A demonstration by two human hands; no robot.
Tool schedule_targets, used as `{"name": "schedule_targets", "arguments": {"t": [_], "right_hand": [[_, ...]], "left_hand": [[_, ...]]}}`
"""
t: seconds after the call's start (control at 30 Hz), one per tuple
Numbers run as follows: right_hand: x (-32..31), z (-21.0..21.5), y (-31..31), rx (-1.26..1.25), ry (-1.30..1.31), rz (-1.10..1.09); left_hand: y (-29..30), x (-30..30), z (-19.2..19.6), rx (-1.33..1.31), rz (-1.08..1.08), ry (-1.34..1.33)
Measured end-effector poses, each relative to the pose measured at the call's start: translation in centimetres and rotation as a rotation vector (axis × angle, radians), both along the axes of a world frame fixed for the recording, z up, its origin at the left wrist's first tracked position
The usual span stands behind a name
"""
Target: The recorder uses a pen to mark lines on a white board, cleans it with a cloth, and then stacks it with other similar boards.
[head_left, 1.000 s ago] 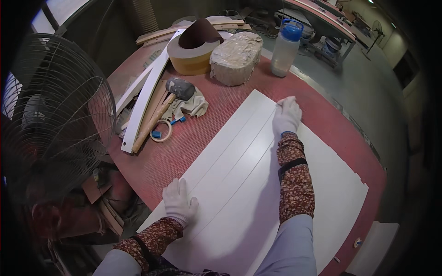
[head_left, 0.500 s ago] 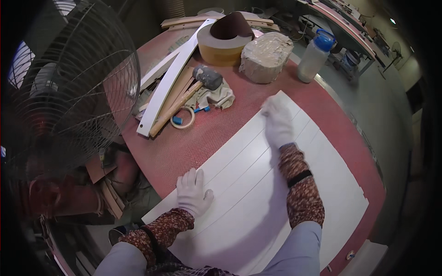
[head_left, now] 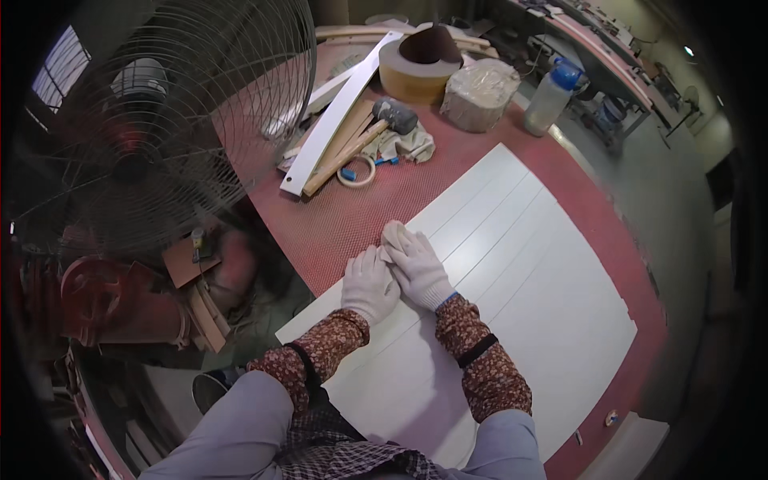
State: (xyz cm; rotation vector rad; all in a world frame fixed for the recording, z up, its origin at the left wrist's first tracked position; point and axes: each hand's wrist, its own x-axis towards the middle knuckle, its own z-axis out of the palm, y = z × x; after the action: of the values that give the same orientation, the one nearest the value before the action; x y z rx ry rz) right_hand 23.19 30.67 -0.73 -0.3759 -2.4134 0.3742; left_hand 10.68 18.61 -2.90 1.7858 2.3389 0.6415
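Observation:
A large white board [head_left: 552, 288] with several thin grooves along its length lies on a red, mesh-textured table. My left hand [head_left: 370, 286], in a white knit glove, rests flat at the board's far left edge with its fingers stretched out. Right beside it, my gloved right hand [head_left: 422, 272] presses on the same edge. Its fingers are closed over what looks like a bunched pale cloth [head_left: 393, 235], mostly hidden beneath them. The two hands touch or nearly touch.
Beyond the board lie a mallet [head_left: 394, 117], a rag [head_left: 412, 146], a tape ring [head_left: 357, 171] and a long white strip [head_left: 340, 116]. Edge-band rolls [head_left: 412, 80], a wrapped roll [head_left: 480, 96] and a bottle [head_left: 552, 100] stand farther back. A caged fan [head_left: 160, 120] rises at left.
My right hand has come back along the board's edge from its far corner to beside my left hand. The left hand stays on the edge, and the head view has shifted.

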Motion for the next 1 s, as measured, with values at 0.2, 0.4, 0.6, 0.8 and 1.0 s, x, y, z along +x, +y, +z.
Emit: {"name": "schedule_targets", "arguments": {"t": [0.2, 0.4, 0.6, 0.8, 1.0], "right_hand": [[10.3, 0.5, 3.3, -0.141, -0.149, -0.557], [3.4, -2.0, -0.2, -0.087, -0.120, -0.611], [-7.5, -0.1, -21.7, -0.210, -0.159, 0.166], [0.1, 1.4, -25.8, -0.497, -0.169, 0.092], [7.7, -1.7, -20.0, -0.606, 0.380, -0.687]], "left_hand": [[-14.3, -4.8, -0.1, 0.014, -0.082, -0.012], [-25.4, -9.6, -0.9, 0.024, 0.120, -0.524], [-25.3, -11.5, 0.4, -0.080, 0.559, -1.585], [-28.7, -12.4, 0.2, -0.222, 0.349, -1.793], [-30.7, -12.9, -0.1, -0.293, 0.256, -1.833]]}}
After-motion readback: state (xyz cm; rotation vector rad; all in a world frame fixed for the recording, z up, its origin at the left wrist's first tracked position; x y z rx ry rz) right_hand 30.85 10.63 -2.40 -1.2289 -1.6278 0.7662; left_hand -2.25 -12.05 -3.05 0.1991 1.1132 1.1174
